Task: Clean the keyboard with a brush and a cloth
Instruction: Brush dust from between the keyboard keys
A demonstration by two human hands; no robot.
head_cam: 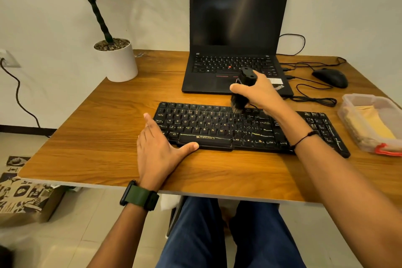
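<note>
Keyboard (250, 129): black, centre of wooden counter (97, 137), in front of laptop (235, 50).
Brush (242, 91): black, clenched in right hand (258, 93), bristles on kbd's top row.
Left hand (156, 148): flat, fingers spread, braced against kbd's left end (thumb along front edge).
Cloth (369, 124): yellow, in clear tub (348, 113), far right.

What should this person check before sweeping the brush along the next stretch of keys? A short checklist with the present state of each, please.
1. Brush held firmly in the right hand: ok.
2. Bristles reaching the keyboard at its top row: ok.
3. Keyboard steadied by the left hand, thumb against the front edge: ok.
4. Keys already clean: not ok, pale streaks show on the right half.
5. Cloth ready for wiping, lying in the plastic container at the right: ok.
6. Keyboard unplugged: cannot tell.
</note>
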